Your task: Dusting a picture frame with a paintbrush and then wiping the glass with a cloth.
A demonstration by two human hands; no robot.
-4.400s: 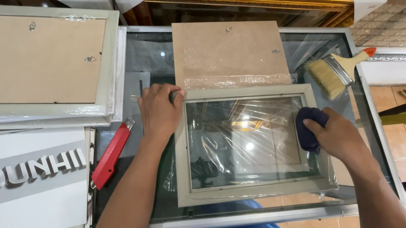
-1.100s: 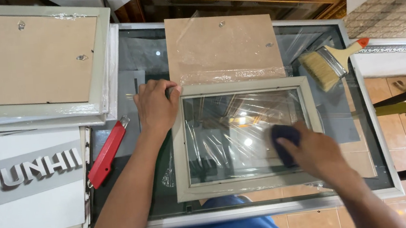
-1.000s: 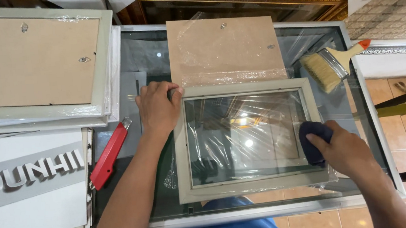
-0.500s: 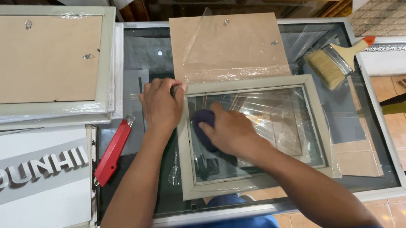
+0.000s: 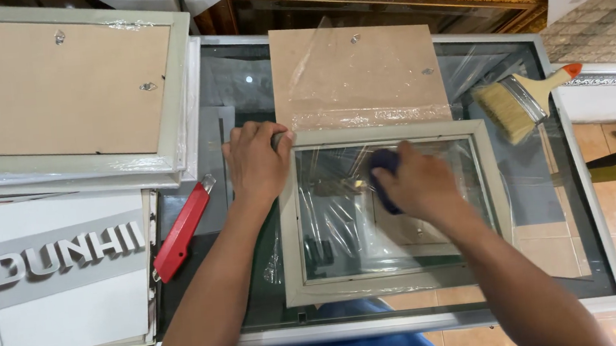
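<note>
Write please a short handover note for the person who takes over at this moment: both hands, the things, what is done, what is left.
Left hand: flat on the top-left corner of the grey picture frame, steadying it.
Right hand: presses a dark blue pad on the glass, upper middle.
Around: backing board above the frame, paintbrush to the right, red cutter to the left.
Done: frame lies on the glass table, wiping in hand.
Left: how clean the glass is cannot be told; the board is not yet in.

A picture frame (image 5: 395,217) lies on the glass-topped table (image 5: 240,89), with a backing board (image 5: 359,74) just behind it. A paintbrush (image 5: 520,104) lies to its right, a utility knife (image 5: 182,230) to its left. Further left, 1 framed board (image 5: 59,91) rests on stacked sheets (image 5: 56,295).
</note>
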